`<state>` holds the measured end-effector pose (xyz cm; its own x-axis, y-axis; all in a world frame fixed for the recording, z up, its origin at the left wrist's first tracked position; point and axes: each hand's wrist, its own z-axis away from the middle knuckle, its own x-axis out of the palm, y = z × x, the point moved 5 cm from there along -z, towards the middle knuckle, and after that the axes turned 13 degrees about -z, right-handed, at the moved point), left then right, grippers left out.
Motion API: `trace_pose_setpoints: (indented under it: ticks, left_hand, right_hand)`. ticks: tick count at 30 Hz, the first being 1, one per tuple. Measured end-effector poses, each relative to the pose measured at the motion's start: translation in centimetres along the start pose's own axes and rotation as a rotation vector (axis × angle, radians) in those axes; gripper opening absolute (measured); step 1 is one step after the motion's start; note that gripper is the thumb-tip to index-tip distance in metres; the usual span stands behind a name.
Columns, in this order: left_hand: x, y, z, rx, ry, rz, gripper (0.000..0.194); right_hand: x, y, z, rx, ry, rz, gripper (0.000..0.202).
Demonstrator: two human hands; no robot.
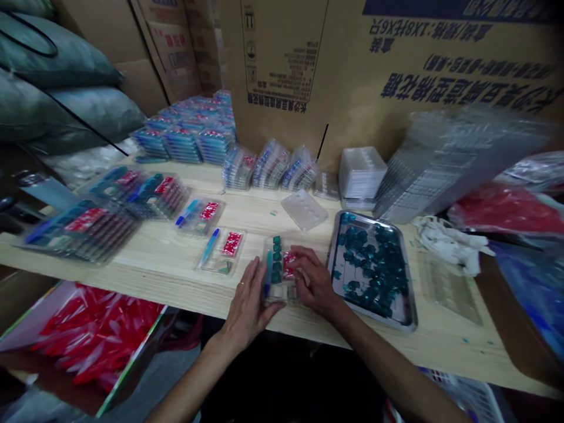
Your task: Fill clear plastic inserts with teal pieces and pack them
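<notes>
A clear plastic blister tray (280,292) lies near the table's front edge between my hands. In it are a blue pen (268,270), a column of several dark green pieces (277,258) and a red-and-white patterned packet (288,264). My left hand (247,299) rests along the tray's left side, fingers stretched out and thumb at the near edge. Over the packet and the tray's right side, my right hand (312,279) has its fingers curled together; what they grip is hidden. A metal tray (409,288) of loose dark green pieces (370,258) stands right of my right hand.
Two filled blister trays, one nearer (220,251) and one farther (200,215), lie to the left. Stacked filled packs (88,226) stand beyond them. Empty clear trays (409,170) lean at the back right against a large carton (282,64). A box of red items (97,335) sits below left.
</notes>
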<state>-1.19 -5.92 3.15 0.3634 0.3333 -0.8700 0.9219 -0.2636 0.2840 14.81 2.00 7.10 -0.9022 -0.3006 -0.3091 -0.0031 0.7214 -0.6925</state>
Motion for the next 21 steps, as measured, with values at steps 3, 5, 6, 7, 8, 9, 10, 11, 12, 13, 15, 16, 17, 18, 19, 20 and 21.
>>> trace_pose_setpoints:
  ticks: [3,5,6,7,8,9,10,11,12,13,15,16,17,18,19,20,21]
  left_hand:
    - [0.4,-0.4,-0.6,-0.031,0.038,0.000,0.099]
    - [0.2,-0.4,-0.7,-0.039,0.060,0.012,0.103]
    - [0.1,-0.4,-0.7,-0.041,0.063,0.018,0.103]
    - [0.1,-0.4,-0.7,-0.040,0.058,0.021,0.101]
    - [0.0,-0.4,-0.7,-0.034,0.046,0.024,0.097]
    - [0.0,-0.4,-0.8,-0.025,0.027,0.025,0.093]
    - [0.0,-0.4,-0.9,-0.010,0.006,0.027,0.087]
    - [0.1,-0.5,-1.0,0.003,-0.015,0.027,0.081]
    - [0.1,-0.7,-1.1,0.015,-0.034,0.026,0.075]
    - [0.2,-0.9,-1.3,0.024,-0.050,0.026,0.068]
    - [0.2,-1.3,-1.6,0.039,-0.076,0.026,0.053]
    - [0.2,-1.6,-1.8,0.040,-0.086,0.026,0.048]
    - [0.2,-1.8,-2.0,0.036,-0.098,0.024,0.046]
    - [0.1,-1.9,-2.2,0.031,-0.108,0.019,0.046]
    - [0.0,-1.9,-2.4,0.027,-0.112,0.010,0.047]
    - [-0.1,-1.8,-2.6,0.022,-0.107,-0.003,0.049]
    - [-0.3,-1.5,-2.8,0.022,-0.096,-0.019,0.051]
  right_hand:
    - [-0.5,-0.6,-0.3,-0.013,0.024,-0.009,0.029]
    - [-0.5,-0.6,0.5,-0.019,-0.006,-0.011,0.033]
    - [-0.4,-0.5,1.1,-0.019,-0.026,-0.006,0.035]
    - [-0.2,-0.3,1.8,-0.016,-0.046,0.009,0.039]
    - [0.0,0.0,2.4,-0.010,-0.065,0.034,0.043]
    - [0.2,0.2,3.1,-0.003,-0.085,0.066,0.048]
    - [0.4,0.5,3.6,0.005,-0.106,0.104,0.053]
    - [0.6,0.6,4.0,0.016,-0.130,0.146,0.058]
    - [0.8,0.7,4.3,0.029,-0.160,0.190,0.061]
    - [1.0,0.7,4.5,0.044,-0.194,0.235,0.062]
    - [0.9,0.6,4.6,0.069,-0.244,0.312,0.058]
    - [0.6,0.4,4.4,0.079,-0.245,0.340,0.057]
    - [0.3,0.3,4.2,0.092,-0.229,0.362,0.057]
    - [-0.2,0.2,3.8,0.106,-0.200,0.378,0.057]
    - [-0.6,0.2,3.4,0.120,-0.166,0.392,0.059]
    - [-0.9,0.3,2.9,0.135,-0.143,0.407,0.059]
    - [-1.1,0.5,2.5,0.155,-0.135,0.427,0.059]
